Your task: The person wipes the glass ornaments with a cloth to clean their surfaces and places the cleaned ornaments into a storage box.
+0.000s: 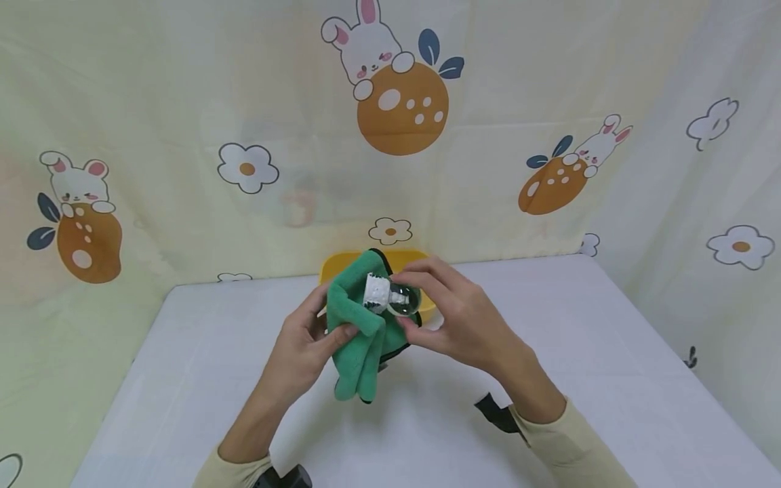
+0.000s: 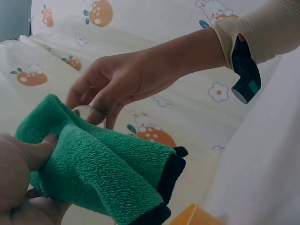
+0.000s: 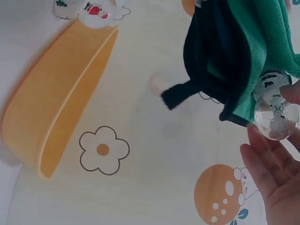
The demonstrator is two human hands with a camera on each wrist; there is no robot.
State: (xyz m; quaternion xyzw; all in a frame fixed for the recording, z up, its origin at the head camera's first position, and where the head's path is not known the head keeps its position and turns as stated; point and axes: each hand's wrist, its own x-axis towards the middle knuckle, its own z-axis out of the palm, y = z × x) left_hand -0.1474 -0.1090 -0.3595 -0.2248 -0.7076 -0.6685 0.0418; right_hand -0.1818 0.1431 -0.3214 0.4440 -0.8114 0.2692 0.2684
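A small snow globe (image 1: pixel 404 299) with a white base is tilted sideways over a green cloth (image 1: pixel 360 359) with black edging. My right hand (image 1: pixel 464 315) pinches the clear ball between thumb and fingers. My left hand (image 1: pixel 299 352) grips the folded cloth, its thumb lying on top, with the globe's base against the fabric. Inside the ball a small pale figure shows in the right wrist view. From the left wrist view, the cloth (image 2: pixel 93 159) and the right fingers hide most of the globe.
Behind the hands, a yellow basin (image 1: pixel 342 261) stands at the table's far edge. The right wrist view also has a second snow globe (image 3: pixel 96 13) with a red figure, beside that basin. A white-covered table (image 1: pixel 232 346) meets a printed curtain (image 1: pixel 274 88).
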